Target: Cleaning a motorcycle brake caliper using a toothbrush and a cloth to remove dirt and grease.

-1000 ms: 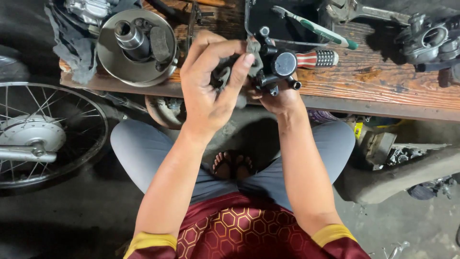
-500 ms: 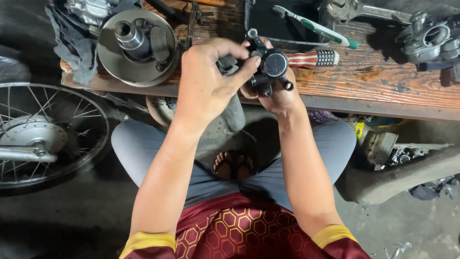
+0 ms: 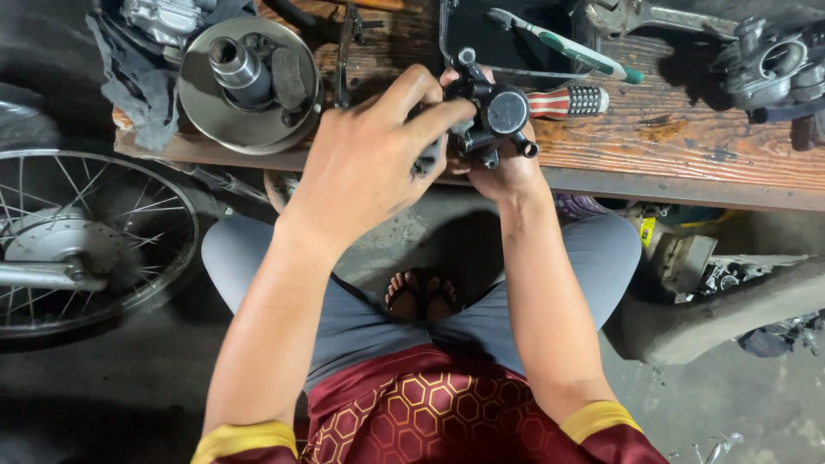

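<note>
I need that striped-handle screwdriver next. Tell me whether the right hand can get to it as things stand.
Probably not right away: the right hand is cupped under the dark metal part, so it is occupied. The striped-handle screwdriver lies just beyond on the wooden bench, with nothing on top of it.

floor (image 3: 129, 387): dark stained concrete | furniture: worn wooden bench (image 3: 687, 129) | light: dim, overhead

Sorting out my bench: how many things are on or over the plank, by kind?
Hand tools: 3 (screwdriver, toothbrush, wrench)
Engine parts: 4 (held part, clutch disc, carburetor, casting)
Rags: 1 (rag)
Trays: 1 (tray)
Total: 9
</note>
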